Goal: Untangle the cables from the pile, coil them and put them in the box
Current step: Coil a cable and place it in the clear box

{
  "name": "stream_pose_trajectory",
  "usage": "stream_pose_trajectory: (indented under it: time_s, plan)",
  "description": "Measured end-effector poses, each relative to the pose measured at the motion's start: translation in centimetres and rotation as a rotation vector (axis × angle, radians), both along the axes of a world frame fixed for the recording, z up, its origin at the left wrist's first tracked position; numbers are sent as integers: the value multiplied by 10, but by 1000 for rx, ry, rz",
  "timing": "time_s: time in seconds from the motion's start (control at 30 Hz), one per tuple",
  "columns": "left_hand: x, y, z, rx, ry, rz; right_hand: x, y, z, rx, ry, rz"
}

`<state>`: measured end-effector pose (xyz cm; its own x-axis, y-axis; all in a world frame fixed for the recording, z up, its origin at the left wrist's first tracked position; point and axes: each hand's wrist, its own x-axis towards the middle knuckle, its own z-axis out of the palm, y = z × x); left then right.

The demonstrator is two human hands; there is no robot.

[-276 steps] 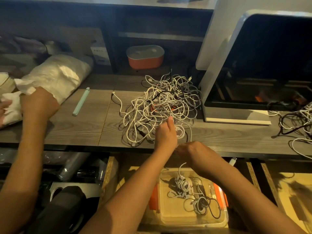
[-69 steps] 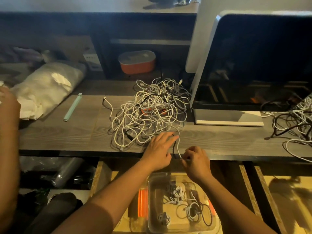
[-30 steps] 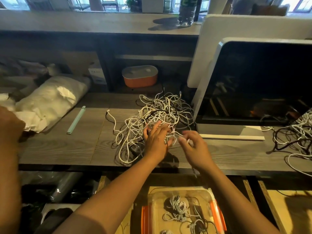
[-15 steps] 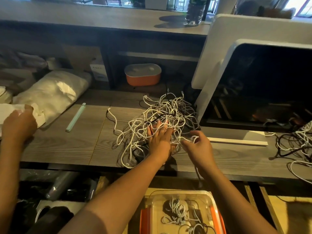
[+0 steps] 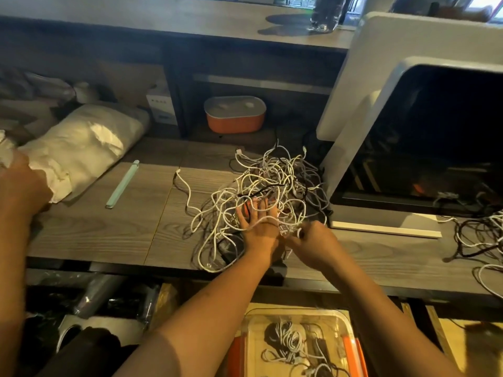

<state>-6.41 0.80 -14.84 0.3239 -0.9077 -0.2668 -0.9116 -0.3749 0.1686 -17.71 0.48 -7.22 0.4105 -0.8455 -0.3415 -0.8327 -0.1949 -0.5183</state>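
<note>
Wood-grain desk (image 5: 109, 235), cable pile (image 5: 266, 191) near front edge.
Flat, spread left hand (image 5: 258, 223) pressing pile; right hand (image 5: 313, 240) pinching white cable (image 5: 298, 233) alongside.

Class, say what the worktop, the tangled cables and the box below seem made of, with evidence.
Worktop: matt grey wood-grain, likely laminate; grain lines and a panel seam.
Cables: mostly white, probably plastic-sheathed; bending in loose loops.
Box: clear glossy plastic; coils show through its wall.

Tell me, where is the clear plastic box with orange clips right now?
Head view: the clear plastic box sits at the bottom, right of centre, below the front edge of the grey wooden desk, with coiled white cables inside.
</note>
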Motion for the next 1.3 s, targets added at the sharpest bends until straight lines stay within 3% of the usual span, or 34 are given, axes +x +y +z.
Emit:
stream_pose_trajectory:
  time_s: [0.17, 0.27, 0.37, 0.57, 0.67, 0.73, 0.83, 1.0, 1.1, 1.23, 1.3]
  plan:
    - [8, -3, -4, 165, -134, -37, 1, 20, 9, -112, -231, 89]
    - [5, -5, 7, 179, -16, -8, -8, 23, 5, -110, -328, 44]
    - [6, 1, 23, 20, 165, 65, -20, 15, -1, -73, -383, -119]
    - [10, 42, 59, -184, 207, -93, -27, 1, -4, -76, -320, -197]
    - [2, 56, 63, -437, 203, -127, -28, -2, -2, -144, -298, -231]
    - [-8, 56, 63, -603, 327, -126, -29, -3, -2, -191, -270, -221]
    - [-18, 35, 56, -528, 458, -213, -31, -3, 0, -240, -247, -153]
    - [-21, -2, 45, -357, 343, -313, -36, -1, -3, -263, -258, -26]
    - [-22, -17, 42, -270, 380, -183, -41, -2, -10, -237, -437, -28]
    - [-16, -30, 21, -216, 332, -116, -34, 2, 2, 150, -968, -392]
    - [-11, -28, 9, -232, 326, -115, -28, 1, 10, 254, -1084, -527]
